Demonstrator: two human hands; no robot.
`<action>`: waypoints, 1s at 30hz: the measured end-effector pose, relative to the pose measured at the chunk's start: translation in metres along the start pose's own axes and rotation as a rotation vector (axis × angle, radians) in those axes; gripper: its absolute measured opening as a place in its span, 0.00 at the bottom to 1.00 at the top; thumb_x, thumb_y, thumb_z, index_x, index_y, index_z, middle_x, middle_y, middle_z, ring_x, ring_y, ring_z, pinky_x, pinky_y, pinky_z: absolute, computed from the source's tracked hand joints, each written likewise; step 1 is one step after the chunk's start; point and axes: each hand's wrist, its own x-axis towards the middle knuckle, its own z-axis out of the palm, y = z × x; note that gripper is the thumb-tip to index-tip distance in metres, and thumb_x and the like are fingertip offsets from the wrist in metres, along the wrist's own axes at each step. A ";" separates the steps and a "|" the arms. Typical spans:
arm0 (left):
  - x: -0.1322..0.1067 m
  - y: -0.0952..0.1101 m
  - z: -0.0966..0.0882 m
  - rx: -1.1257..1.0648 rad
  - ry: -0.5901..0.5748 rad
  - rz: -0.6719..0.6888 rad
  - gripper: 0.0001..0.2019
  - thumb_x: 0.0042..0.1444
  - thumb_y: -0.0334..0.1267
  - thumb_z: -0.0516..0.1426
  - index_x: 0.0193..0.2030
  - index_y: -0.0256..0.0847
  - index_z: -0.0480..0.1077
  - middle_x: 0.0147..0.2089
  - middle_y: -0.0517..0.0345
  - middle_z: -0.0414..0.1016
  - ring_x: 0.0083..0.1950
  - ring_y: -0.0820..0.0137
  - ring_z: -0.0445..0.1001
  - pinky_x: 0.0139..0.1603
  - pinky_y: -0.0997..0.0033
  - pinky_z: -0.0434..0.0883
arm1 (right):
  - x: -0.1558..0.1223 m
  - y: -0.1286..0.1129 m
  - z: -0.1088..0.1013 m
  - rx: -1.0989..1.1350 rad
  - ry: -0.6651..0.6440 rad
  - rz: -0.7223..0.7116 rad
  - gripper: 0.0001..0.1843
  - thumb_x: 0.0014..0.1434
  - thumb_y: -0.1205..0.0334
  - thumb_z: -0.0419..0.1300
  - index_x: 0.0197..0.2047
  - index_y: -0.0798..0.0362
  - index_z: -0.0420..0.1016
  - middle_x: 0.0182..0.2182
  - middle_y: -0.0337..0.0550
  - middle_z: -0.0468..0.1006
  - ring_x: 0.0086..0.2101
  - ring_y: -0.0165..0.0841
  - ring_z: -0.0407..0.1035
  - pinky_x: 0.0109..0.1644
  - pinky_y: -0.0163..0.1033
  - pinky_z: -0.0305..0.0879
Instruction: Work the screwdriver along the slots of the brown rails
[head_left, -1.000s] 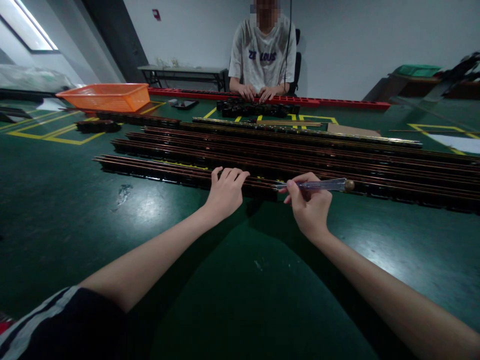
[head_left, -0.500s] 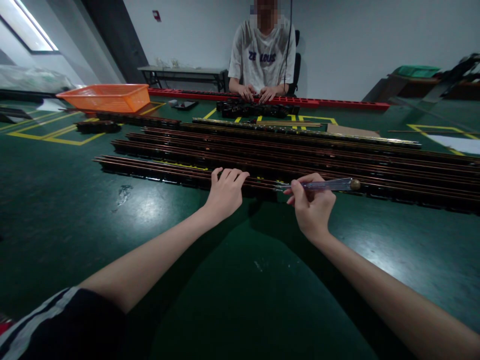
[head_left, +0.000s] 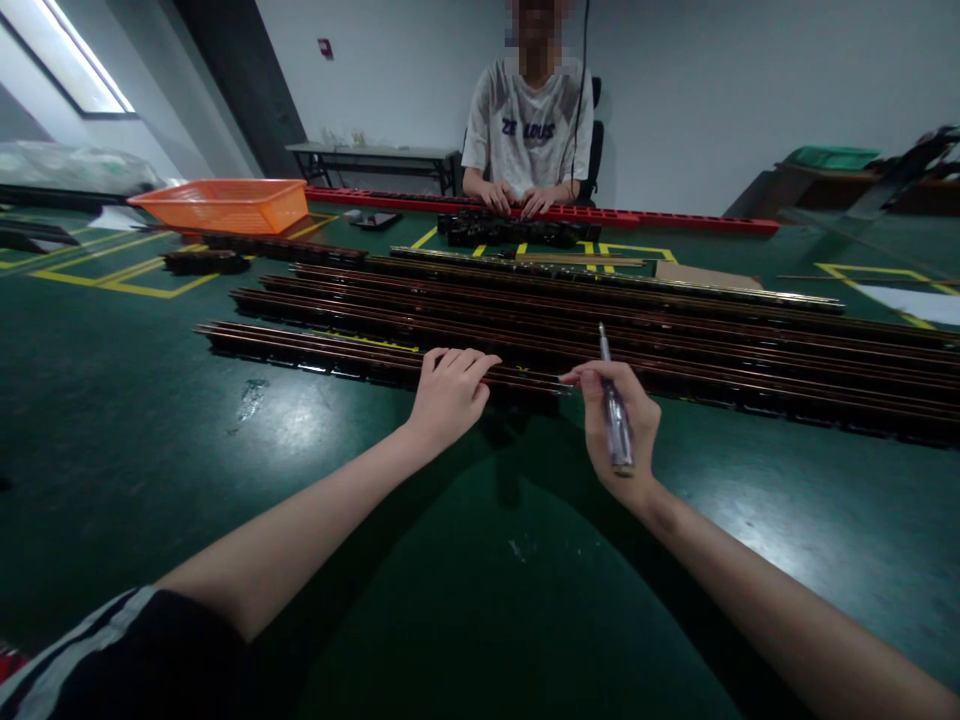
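Observation:
My left hand (head_left: 450, 400) is closed over the nearest dark strip (head_left: 315, 352), which has thin copper-coloured rods running along it. Its fingers curl over the far side of the strip, and the thumb is at the near side. In my right hand (head_left: 626, 415) is a small screwdriver (head_left: 618, 430) with a clear purplish handle. The metal shank points up and away from me. The right index fingertip is close to the right end of the rods; whether it touches them I cannot tell. Behind both hands lie several similar long dark strips (head_left: 450, 315) side by side.
Across the green table (head_left: 480, 600) a person (head_left: 529, 130) sits with both hands at a red rail (head_left: 697, 222). An orange basket (head_left: 225, 207) stands at the back left. A bundle of dark parts (head_left: 517, 228) and a cardboard piece (head_left: 705, 275) lie beyond the strips.
The screwdriver has swung in my right hand from pointing left at the rod ends to pointing up and away. My left hand stays on the near strip.

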 end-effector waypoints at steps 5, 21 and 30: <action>0.001 0.000 0.000 0.011 0.074 -0.038 0.12 0.57 0.35 0.55 0.47 0.41 0.70 0.46 0.57 0.75 0.49 0.64 0.71 0.56 0.58 0.57 | 0.001 0.000 0.002 -0.093 -0.045 -0.201 0.04 0.61 0.67 0.53 0.34 0.50 0.62 0.39 0.44 0.78 0.39 0.35 0.71 0.44 0.45 0.66; -0.001 0.000 0.001 -0.005 0.003 -0.045 0.16 0.58 0.45 0.58 0.48 0.39 0.69 0.48 0.53 0.74 0.52 0.60 0.69 0.58 0.54 0.53 | -0.004 0.008 0.014 -0.407 -0.509 -0.336 0.08 0.55 0.67 0.56 0.36 0.53 0.59 0.49 0.56 0.73 0.45 0.45 0.67 0.47 0.50 0.64; 0.001 0.000 0.004 -0.187 -0.022 0.132 0.15 0.59 0.33 0.53 0.54 0.36 0.64 0.52 0.51 0.72 0.54 0.64 0.68 0.55 0.61 0.57 | -0.005 0.017 0.018 -0.546 -0.330 -0.200 0.09 0.57 0.61 0.54 0.39 0.54 0.58 0.38 0.52 0.72 0.37 0.41 0.63 0.41 0.45 0.57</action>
